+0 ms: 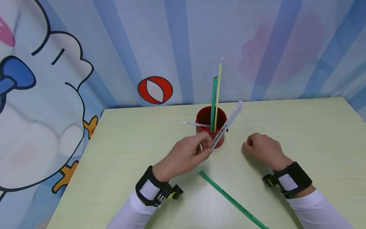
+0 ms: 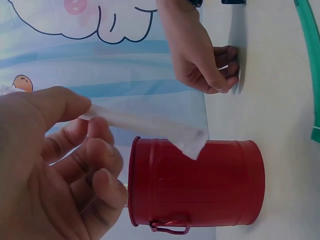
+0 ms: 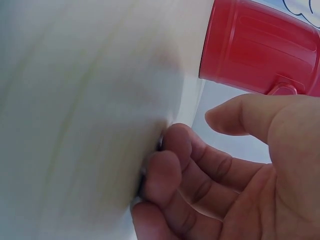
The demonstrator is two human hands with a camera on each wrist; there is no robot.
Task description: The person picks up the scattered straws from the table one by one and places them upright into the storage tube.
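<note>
My left hand pinches the lower end of a white, paper-wrapped straw with dark print, between thumb and fingertips. The straw slants up to the right, in front of a small red bucket. Inside the bucket stand a green wrapped straw and a yellow straw in clear wrapping. A thin white stick pokes out over the bucket's left rim. To the right, my right hand rests on the table, fingers loosely curled around nothing.
Another green wrapped straw lies diagonally on the pale wooden table, between the two forearms. Behind the table's far edge hangs a blue striped backdrop with cartoon prints.
</note>
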